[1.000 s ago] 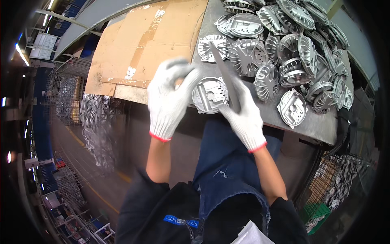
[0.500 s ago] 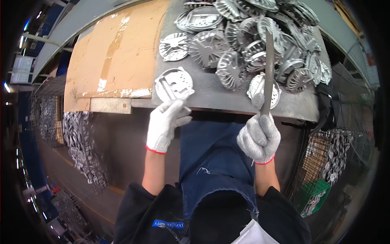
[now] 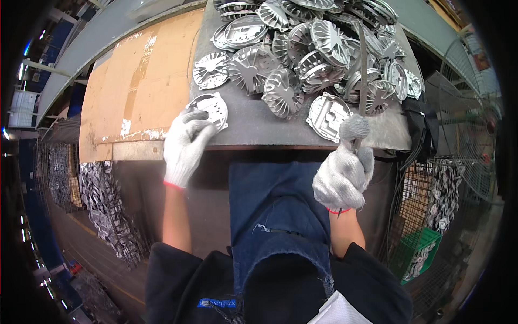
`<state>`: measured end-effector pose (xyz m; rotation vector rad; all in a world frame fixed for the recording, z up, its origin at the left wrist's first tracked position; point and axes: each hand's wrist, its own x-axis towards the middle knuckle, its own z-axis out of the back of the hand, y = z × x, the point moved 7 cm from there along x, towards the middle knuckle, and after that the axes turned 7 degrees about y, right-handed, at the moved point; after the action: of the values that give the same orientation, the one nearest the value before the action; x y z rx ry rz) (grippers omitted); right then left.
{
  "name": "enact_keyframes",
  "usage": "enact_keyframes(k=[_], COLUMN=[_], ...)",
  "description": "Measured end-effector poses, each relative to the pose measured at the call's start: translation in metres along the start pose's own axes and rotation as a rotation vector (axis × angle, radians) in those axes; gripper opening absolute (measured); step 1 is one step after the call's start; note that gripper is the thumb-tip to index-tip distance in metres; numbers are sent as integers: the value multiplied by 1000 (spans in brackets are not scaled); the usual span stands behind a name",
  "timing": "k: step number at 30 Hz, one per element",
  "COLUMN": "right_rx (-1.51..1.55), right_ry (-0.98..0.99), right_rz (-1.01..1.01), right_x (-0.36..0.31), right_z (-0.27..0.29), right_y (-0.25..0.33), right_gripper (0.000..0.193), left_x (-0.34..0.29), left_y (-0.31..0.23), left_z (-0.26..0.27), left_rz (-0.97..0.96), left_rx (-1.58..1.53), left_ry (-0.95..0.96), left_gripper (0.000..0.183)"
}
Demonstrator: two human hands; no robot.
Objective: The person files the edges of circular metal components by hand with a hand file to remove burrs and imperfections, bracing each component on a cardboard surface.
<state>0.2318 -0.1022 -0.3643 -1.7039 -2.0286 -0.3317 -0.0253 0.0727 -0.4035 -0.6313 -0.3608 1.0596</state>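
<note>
My left hand [image 3: 186, 143], in a white knit glove, has its fingers curled over the near left edge of a round cast-metal disc [image 3: 217, 112]. That disc lies at the table's front, its recessed side up. My gloved right hand [image 3: 343, 175] is wrapped round the lower end of a long flat metal bar [image 3: 363, 75], which points up and away from me. Just left of the bar, a second round disc [image 3: 328, 117] rests near the table edge. Behind it is a heap of finned metal discs [image 3: 318, 48]. A single finned disc [image 3: 211, 70] lies left of the heap.
Cardboard [image 3: 137, 81] taped along its middle covers the left of the grey table [image 3: 253, 127]. Wire cages of metal parts [image 3: 105, 200] stand low on the left. On the right are another cage [image 3: 418, 200], a green crate [image 3: 423, 251] and a fan guard [image 3: 469, 70].
My left hand has moved left and forward onto the nearby disc. The bar in my right hand has shifted right, off the second disc. The whole view has swung slightly.
</note>
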Motion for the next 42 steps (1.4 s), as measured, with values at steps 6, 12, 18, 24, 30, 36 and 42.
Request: enact_keyframes(k=[6, 12, 18, 24, 30, 36, 42], right_rx=[-103, -285, -315, -301, -484, -586, -688], right_ry=[-12, 35, -61, -103, -118, -192, -208], right_rz=[102, 41, 57, 142, 103, 131, 140], right_x=[0, -11, -8, -7, 7, 17, 13], right_z=[-2, 11, 11, 22, 21, 21, 15], right_y=[8, 16, 12, 18, 17, 8, 11], right_gripper=[44, 56, 52, 51, 53, 56, 58], left_x=[9, 41, 47, 36, -30, -56, -59], left_y=[73, 116, 247, 188, -65, -160, -163], left_z=[27, 14, 120, 132, 13, -31, -32], left_rz=[170, 347, 410, 334, -29, -406, -390], left_rx=[-20, -711, -831, -311, -559, -398, -438], left_ry=[-401, 2, -515, -552, -133, -44, -46], left_gripper=[28, 24, 29, 30, 18, 20, 21])
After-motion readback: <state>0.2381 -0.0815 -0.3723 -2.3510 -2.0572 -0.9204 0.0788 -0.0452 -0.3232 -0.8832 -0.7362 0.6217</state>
